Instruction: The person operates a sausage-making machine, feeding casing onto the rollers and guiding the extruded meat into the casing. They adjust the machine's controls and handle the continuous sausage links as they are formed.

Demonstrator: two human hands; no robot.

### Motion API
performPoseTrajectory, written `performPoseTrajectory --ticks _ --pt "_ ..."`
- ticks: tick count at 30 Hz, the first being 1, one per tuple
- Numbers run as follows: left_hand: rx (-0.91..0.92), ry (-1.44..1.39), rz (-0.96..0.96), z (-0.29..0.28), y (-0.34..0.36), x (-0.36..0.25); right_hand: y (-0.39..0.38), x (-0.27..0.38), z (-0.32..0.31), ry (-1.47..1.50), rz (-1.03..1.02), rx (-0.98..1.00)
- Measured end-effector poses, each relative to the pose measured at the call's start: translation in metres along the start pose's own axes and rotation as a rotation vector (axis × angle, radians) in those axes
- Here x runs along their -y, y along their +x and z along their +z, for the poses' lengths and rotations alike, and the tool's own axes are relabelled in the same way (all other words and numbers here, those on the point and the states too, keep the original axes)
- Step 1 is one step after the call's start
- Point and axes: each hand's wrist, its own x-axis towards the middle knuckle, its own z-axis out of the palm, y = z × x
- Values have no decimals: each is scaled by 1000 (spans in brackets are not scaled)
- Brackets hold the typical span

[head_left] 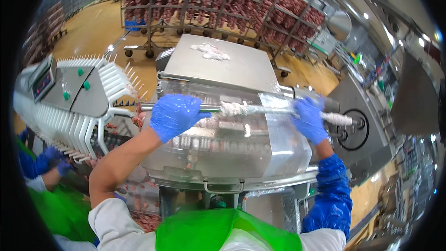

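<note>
Between left hand (176, 115) and right hand (309, 116), bunched white casing (233, 108) surrounds a rod (274, 110).

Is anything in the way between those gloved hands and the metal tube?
Nothing visible beyond the gloves: the left hand is closed around the metal tube, and the right hand lies over it, blurred. Bunched white material sits on the tube between them, blocking neither.

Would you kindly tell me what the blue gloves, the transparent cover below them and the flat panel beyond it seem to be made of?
Blue gloves: thin, slightly glossy rubber, perhaps nitrile, wrinkling closely over the hands. Transparent cover: smooth, glossy clear plastic probably, with reflections and shapes showing through. Flat panel: satin grey metal, likely stainless steel, from its soft sheen.
</note>
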Motion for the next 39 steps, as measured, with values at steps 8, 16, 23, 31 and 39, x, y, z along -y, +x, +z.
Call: performPoseTrajectory --ticks 8,16,23,31,39 --pt "21 129 12 -7 -3 2 80 145 -23 223 -381 -186" --pt "-36 58 8 -5 -2 -6 -62 -79 7 -218 324 -38" --pt "-90 81 -12 -16 -11 12 24 119 -9 131 -85 -228" --pt "-272 9 50 -28 29 -37 -151 19 -38 73 614 -170" --pt "-69 -202 287 13 121 -131 -438 -35 151 1075 2150 -1199"
